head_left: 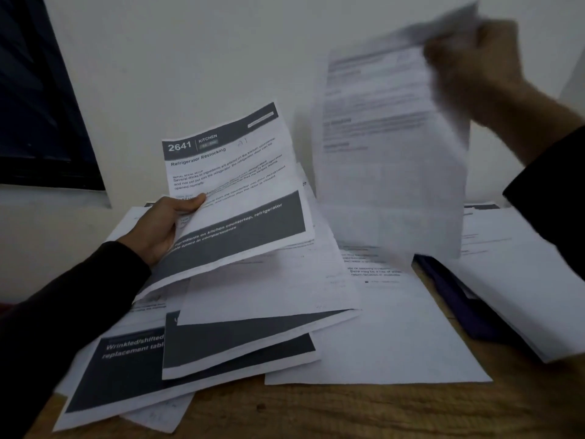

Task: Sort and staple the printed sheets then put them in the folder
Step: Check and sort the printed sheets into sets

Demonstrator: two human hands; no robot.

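**Sheets mid-sort, one in each hand**

A small fan of printed sheets (240, 198) is held up by the left hand (161, 226), grip closed on the left edge with the thumb laid across the top page. That page can be read: "2641", "KITCHEN", "Refrigerator Restocking".

A single sheet (389, 147) is held high by the right hand (471, 61), pinched at its top corner and hanging down. It's heavily blurred, so the text can't be made out.

Loads more sheets (364, 327) are spread in a loose overlapping pile on the wooden bench (348, 413). A dark purple folder (459, 299) is partly buried under papers on the right side.
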